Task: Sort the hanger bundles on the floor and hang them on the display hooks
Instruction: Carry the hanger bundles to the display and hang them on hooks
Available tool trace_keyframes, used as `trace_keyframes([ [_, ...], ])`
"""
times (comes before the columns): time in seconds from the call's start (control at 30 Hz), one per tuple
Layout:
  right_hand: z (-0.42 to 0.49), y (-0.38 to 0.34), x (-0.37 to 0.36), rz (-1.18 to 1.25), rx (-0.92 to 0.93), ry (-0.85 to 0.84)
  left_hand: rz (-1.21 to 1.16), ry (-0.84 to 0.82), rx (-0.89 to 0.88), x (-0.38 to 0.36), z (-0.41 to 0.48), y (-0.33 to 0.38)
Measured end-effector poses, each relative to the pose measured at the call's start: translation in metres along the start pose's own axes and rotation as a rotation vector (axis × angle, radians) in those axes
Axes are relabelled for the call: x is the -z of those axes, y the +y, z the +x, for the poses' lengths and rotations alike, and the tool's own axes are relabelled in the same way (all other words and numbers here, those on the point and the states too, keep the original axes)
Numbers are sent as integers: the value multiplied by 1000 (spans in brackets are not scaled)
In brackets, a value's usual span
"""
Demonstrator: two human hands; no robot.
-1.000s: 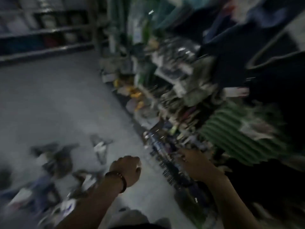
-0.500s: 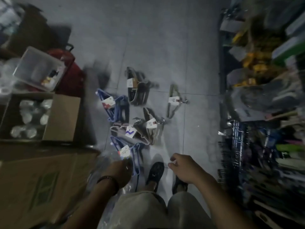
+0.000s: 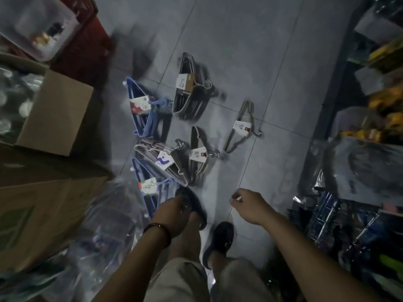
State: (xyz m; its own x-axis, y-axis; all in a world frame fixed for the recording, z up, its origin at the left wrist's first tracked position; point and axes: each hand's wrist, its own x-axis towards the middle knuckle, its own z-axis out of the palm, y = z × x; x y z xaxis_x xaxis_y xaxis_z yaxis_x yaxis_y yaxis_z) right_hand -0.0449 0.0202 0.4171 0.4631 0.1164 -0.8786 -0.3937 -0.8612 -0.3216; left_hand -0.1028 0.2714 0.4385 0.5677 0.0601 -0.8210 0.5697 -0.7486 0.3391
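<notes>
Several tagged hanger bundles lie on the grey tiled floor. There are a blue bundle, a dark bundle, a thin grey bundle, another grey bundle, a pale bundle and a nearer blue bundle. My left hand, with a bead bracelet at the wrist, hangs just right of the nearer blue bundle, above my left shoe, and I see nothing in it. My right hand hovers over bare floor, its fingers loosely curled and holding nothing.
Cardboard boxes and clear plastic wrap crowd the left side. A clear tub sits on a red crate at top left. Stocked display shelves line the right. My feet in dark shoes stand just below the bundles.
My view swung from the shelves down to the floor. Both hands have dropped lower, toward the bundles, and the left hand stays beside the nearer blue one.
</notes>
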Motion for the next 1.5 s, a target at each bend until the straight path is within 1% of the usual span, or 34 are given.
trace_keyframes([
  [0.13, 97, -13, 16, 0, -34, -3, -138, -36, 43, -7, 96, 1],
  [0.23, 188, -23, 24, -18, -41, 17, -175, -25, 106, -19, 180, -4],
  [0.33, 291, -29, 27, -85, -41, -17, -177, -106, 141, -36, 268, -8],
  [0.37, 326, -30, 27, -110, -43, -22, -196, -108, 157, -44, 298, -11],
  [0.53, 492, -31, 5, -290, 21, -34, -372, 30, 311, -85, 446, -32],
  [0.63, 557, -38, -23, -325, 74, -44, -500, 128, 414, -111, 519, -46],
  [0.73, 597, -44, -55, -290, 69, -24, -514, 181, 470, -146, 569, -73],
  [0.87, 623, -45, -82, -240, -31, 55, -564, 194, 525, -180, 589, -93],
  [0.93, 633, -43, -91, -191, -98, 140, -575, 192, 552, -185, 596, -94],
  [1.0, 638, -40, -96, -176, -120, 200, -548, 168, 573, -182, 600, -91],
  [1.1, 637, -36, -87, -274, -82, 157, -579, 97, 620, -173, 593, -74],
  [1.2, 617, -31, -59, -384, 0, 114, -575, 54, 611, -165, 563, -50],
  [1.27, 593, -26, -32, -388, 58, 81, -645, 48, 552, -155, 531, -33],
  [1.33, 554, -23, 2, -351, 102, 57, -797, 26, 473, -137, 491, -14],
  [1.43, 473, -32, 57, -329, 176, 17, -953, 1, 275, -93, 428, 24],
  [1.5, 409, -48, 94, -308, 213, 1, -1030, 50, 166, -55, 384, 61],
])
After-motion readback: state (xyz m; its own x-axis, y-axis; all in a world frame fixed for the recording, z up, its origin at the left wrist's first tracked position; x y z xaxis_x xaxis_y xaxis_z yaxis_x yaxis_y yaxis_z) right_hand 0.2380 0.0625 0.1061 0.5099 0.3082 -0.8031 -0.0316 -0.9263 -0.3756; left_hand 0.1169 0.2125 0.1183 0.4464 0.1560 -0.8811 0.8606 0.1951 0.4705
